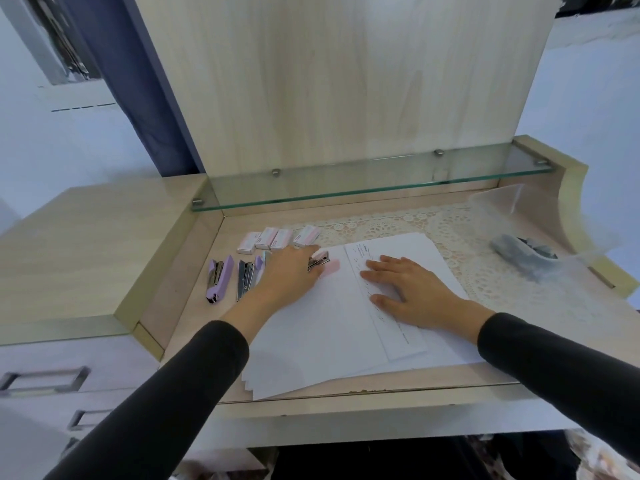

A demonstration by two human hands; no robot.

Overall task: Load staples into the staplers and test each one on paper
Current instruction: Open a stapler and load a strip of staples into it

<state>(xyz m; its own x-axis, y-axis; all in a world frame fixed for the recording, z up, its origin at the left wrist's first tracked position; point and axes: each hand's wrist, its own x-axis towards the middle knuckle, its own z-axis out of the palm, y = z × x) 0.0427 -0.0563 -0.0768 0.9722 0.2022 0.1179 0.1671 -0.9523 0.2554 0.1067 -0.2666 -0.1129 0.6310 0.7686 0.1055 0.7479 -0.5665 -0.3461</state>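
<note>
Purple stapler [219, 278] lies opened at the left of the desk, a second open stapler [246, 276] just beside it, and four small staple boxes [277, 239] sit in a row behind them. The left hand [289, 277] curls its fingers round a pink stapler [323, 262] resting on the far left corner of the paper stack [322, 341]. The right hand [410, 291] lies flat on the sheets, fingers straight and slightly spread. Farther right, a clear plastic bag [526, 254] rests on a lace mat [481, 271].
</note>
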